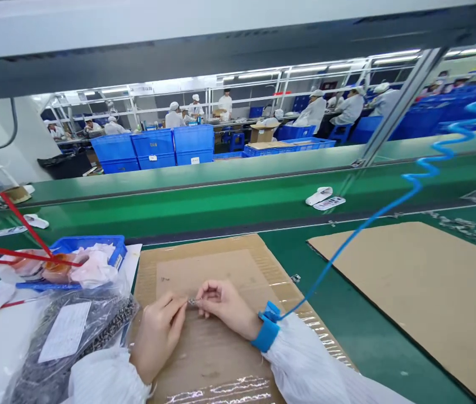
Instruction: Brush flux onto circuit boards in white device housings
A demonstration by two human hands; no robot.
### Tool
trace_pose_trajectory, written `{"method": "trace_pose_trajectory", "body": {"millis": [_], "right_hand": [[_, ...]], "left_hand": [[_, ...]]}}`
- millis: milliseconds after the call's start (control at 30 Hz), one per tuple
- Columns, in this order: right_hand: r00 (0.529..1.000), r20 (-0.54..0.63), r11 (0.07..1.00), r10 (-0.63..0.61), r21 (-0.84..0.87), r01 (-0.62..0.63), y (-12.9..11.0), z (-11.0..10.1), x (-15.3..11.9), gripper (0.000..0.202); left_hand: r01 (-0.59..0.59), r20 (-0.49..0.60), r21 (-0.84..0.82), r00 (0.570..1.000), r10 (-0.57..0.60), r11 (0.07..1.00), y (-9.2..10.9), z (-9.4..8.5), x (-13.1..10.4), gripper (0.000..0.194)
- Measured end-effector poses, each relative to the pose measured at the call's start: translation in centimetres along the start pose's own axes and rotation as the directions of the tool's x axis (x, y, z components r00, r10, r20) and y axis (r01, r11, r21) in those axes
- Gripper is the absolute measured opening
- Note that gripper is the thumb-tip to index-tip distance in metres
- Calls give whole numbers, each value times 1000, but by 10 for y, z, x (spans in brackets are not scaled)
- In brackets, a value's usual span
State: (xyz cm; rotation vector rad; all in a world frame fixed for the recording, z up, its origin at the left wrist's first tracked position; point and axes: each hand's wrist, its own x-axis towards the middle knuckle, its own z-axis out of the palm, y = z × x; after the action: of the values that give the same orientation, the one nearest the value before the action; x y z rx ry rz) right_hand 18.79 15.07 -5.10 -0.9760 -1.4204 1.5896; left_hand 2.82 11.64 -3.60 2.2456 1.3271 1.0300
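Note:
Between my two hands is a small metal part (192,302), too tiny to name more exactly. My left hand (159,331) pinches its left end with thumb and forefinger. The right end is in the closed fingertips of my right hand (223,306), whose wrist wears a blue strap (268,326) joined to a coiled blue cord (360,227). Both hands are just above a taped cardboard sheet (216,353). Left of my left hand lies a clear plastic bag (107,331) full of small dark metal parts, with a white paper label (65,331) on it.
A blue tray (118,252) at the left holds jars and crumpled tissue, with red sticks (27,224) above. Another cardboard sheet (423,286) lies at the right, near loose metal parts (469,227). Behind runs a green conveyor belt (221,207) carrying white pieces (324,197). Co-workers sit beyond.

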Motion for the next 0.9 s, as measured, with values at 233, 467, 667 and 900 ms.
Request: {"method": "trace_pose_trajectory", "body": {"millis": [233,467,667,900], "right_hand": [[637,395,230,-661,-702,674,-8,-9,-14,18],[828,125,516,-546,-729,450,-7,0,-14,12],[979,176,994,107,7,-110,-4,15,-12,36],[864,460,824,205,396,-406,-7,23,-15,39]], "left_hand": [[605,334,-312,792,-511,733,1,0,6,20],[602,256,-365,798,-545,710,-7,2,3,17],[53,-192,-125,978,-77,991,-1,-3,-3,17],[-168,-183,66,967,177,984,1,-1,-8,17]]}}
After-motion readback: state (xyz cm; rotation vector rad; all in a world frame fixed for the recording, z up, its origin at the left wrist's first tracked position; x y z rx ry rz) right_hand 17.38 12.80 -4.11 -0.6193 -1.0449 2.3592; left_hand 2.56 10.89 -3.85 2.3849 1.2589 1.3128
